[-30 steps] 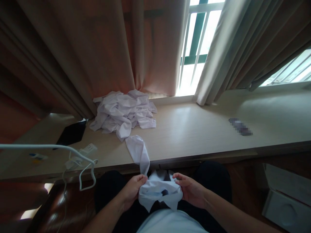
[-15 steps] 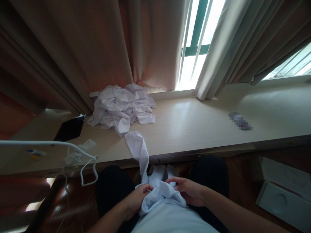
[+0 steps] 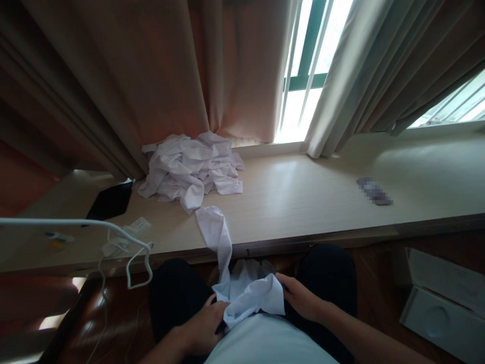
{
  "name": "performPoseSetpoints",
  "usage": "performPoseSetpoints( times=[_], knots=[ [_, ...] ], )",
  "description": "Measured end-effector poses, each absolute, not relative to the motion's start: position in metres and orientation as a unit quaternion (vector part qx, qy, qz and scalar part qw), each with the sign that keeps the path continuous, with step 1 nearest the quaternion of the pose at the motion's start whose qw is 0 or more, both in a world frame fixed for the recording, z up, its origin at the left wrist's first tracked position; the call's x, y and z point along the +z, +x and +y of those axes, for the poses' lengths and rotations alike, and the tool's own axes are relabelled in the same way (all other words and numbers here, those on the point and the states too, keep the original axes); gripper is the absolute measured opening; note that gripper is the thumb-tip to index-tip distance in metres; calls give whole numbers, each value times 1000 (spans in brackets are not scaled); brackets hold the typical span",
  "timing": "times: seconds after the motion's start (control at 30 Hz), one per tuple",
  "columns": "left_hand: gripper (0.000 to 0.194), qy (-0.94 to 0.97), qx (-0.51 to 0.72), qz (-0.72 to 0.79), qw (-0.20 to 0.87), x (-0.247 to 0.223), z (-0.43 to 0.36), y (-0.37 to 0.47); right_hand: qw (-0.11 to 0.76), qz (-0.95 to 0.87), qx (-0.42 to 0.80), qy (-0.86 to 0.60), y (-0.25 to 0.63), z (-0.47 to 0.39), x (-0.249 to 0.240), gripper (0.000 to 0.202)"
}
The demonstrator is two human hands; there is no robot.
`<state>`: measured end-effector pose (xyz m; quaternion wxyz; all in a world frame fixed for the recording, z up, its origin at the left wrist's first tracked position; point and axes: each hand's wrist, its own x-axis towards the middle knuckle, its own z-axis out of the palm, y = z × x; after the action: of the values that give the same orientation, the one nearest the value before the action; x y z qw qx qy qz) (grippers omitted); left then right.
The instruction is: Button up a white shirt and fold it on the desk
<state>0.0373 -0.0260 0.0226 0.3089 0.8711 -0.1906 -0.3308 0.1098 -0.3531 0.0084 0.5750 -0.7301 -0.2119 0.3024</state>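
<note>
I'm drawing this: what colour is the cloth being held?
The cloth is white, seen best in the head view.

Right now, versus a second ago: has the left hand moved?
Yes. Judged against the near edge of the desk, the left hand has moved away from it, back toward the shirt.

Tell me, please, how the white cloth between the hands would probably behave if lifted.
The white cloth would likely hang floppy: its long end bends over the desk. That end should probably slide easily, since nothing visible rests on it.
</note>
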Motion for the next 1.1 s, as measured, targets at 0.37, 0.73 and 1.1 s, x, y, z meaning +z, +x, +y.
performPoseSetpoints(
  times=[0.37, 0.73, 1.1],
  knots=[
    [33, 888, 28, 15, 459, 50, -38, 94, 593, -141, 3, -793, 173, -360, 57, 16],
    [42, 965, 74, -141, 208, 189, -10, 193, 363, -206, -119, -901, 236, -363, 134, 24],
    [43, 958, 151, -133, 204, 258, 8, 215, 437, -253, 291, -813, 261, -409, 150, 38]
  ],
)
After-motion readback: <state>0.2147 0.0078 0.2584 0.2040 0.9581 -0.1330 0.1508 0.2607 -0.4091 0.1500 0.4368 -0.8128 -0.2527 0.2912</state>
